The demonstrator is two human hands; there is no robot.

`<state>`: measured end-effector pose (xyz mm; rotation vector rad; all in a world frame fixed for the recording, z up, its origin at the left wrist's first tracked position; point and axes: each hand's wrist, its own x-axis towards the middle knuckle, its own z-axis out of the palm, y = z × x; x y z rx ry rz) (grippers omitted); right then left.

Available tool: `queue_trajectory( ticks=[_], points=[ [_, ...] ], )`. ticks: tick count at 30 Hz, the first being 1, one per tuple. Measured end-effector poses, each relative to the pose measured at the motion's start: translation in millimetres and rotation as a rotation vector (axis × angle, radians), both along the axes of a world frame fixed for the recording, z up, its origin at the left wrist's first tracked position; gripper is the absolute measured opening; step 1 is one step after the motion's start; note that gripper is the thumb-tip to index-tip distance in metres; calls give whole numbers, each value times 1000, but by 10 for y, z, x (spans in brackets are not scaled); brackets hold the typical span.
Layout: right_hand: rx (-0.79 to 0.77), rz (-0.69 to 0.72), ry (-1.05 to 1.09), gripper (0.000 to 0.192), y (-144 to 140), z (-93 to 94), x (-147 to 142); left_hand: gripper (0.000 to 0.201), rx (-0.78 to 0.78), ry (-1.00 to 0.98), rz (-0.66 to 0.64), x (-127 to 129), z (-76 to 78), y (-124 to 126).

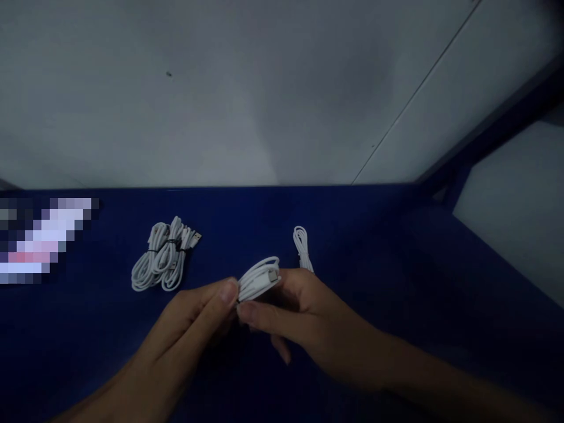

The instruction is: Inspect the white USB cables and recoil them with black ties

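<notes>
White coiled cable (259,278) pinched between both hands, left (194,320) and right (304,317)

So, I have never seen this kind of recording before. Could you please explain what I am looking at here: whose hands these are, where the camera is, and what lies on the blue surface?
There is no machine here. A person wears a camera on the head, and it looks forward and down, so both hands you see are that person's own. This is the only view.

The left hand and the right hand meet in the middle. Together they hold a coiled white cable, pinched between their fingertips just above the blue table.

On the table, to the left, lies a pile of bundled white cables, each tied around its middle with a dark tie. Behind the right hand lies one more white cable, on its own. At the far left is a blurred patch; what it covers cannot be told. Behind the table stands a pale wall.
</notes>
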<state>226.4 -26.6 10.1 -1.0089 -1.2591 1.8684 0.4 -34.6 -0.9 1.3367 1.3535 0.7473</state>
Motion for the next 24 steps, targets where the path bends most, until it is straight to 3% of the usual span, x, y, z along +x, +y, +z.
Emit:
queue_trajectory(
  ticks=[4, 7, 11, 17, 20, 24],
  points=[
    [52, -6, 97, 14, 12, -10, -14, 44, -84, -49, -15, 21, -32, -9],
    [131, -82, 46, 8, -25, -5, -44, 46, -50, -56, -27, 100, 14, 12],
    [225, -193, -59, 10, -105, 17, -78, 46, 109, -20, -167, 159, 84, 74],
    [272, -215, -157, 12, -159, 7, -37, 18, 432, 143, -233, 131, 76, 127],
    [323, -199, -169, 14, -131, -23, -7, 14, 463, 148, -195, 131, 70, 154],
    [416, -177, -217, 11, -86, -36, 15, 19, 479, 132, -240, 133, 108, 214]
  ],
)
